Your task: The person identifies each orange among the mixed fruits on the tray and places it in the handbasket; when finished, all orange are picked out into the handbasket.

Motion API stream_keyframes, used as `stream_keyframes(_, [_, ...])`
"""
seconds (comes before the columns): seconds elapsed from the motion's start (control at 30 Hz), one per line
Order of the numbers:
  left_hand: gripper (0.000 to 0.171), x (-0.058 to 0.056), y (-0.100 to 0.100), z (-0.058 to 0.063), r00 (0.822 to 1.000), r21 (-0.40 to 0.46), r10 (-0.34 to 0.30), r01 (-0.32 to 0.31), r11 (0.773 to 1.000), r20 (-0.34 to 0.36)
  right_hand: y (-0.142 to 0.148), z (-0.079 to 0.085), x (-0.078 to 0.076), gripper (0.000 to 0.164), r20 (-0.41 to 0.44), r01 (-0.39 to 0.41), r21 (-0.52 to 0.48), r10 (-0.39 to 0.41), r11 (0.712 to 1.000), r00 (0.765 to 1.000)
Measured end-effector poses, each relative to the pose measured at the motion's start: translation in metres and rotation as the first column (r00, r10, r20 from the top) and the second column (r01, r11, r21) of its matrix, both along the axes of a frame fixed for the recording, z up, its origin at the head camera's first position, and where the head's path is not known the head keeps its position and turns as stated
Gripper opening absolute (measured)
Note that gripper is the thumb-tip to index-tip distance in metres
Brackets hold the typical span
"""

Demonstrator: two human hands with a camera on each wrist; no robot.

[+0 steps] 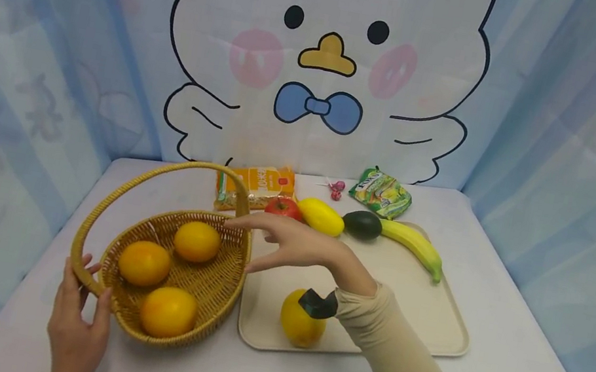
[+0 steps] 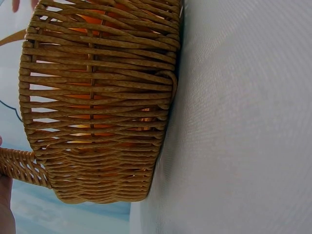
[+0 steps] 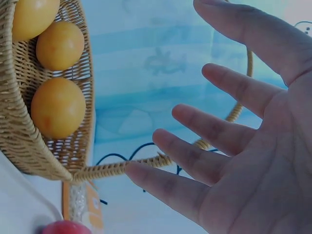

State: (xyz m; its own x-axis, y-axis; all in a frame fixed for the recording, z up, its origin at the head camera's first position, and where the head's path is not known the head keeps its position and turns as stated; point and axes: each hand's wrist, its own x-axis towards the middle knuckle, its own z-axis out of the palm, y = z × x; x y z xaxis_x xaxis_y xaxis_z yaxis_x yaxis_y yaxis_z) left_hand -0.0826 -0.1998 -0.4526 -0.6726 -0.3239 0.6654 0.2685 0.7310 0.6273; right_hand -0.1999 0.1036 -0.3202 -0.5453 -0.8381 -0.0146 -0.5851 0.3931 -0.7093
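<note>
A woven wicker basket [image 1: 218, 325] with a tall arched handle [image 1: 110, 199] stands on the left of the table. Inside it lie three orange-yellow round fruits [image 1: 169, 312]. My left hand [image 1: 80, 327] holds the left foot of the handle, thumb on one side and fingers on the other; only a bit of that hand shows in the left wrist view. By the basket's right rim, my right hand [image 1: 302, 243] is spread with nothing in it. The right wrist view shows its fingers [image 3: 180, 183] straight and apart, overlapping the handle.
A beige tray [image 1: 357, 289] beside the basket bears a yellow fruit [image 1: 298, 319] under my right wrist. Along its back are a red tomato-like fruit [image 1: 283, 207], a yellow fruit [image 1: 321, 216], a dark green fruit [image 1: 361, 224] and a banana [image 1: 413, 246]. Behind lie an orange packet [image 1: 259, 186], lollipops [image 1: 336, 189] and a green packet [image 1: 380, 192].
</note>
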Motion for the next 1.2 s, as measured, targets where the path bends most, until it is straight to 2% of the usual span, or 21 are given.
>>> stream_keyframes(0.33, [0.083,0.0,0.0,0.002,1.0,-0.001,-0.004,0.004,1.0,-0.003,0.022,0.0,0.005,0.068,0.024,0.025,-0.02,-0.024,0.999,0.999])
stream_keyframes(0.67, [0.084,-0.002,-0.003,-0.003,1.0,-0.012,-0.019,0.019,1.0,-0.012,0.057,-0.009,0.018,0.069,0.033,0.132,0.022,-0.133,0.991,0.991])
stream_keyframes(1.0, [0.081,-0.002,-0.002,-0.001,0.999,-0.004,-0.027,0.027,1.0,-0.036,0.077,-0.035,0.024,0.068,0.129,0.176,0.057,-0.182,0.983,0.975])
stream_keyframes(1.2, [0.082,-0.002,-0.003,-0.002,0.999,-0.007,-0.024,0.024,1.0,-0.033,0.082,-0.052,0.026,0.069,0.164,0.153,0.069,-0.163,0.986,0.973])
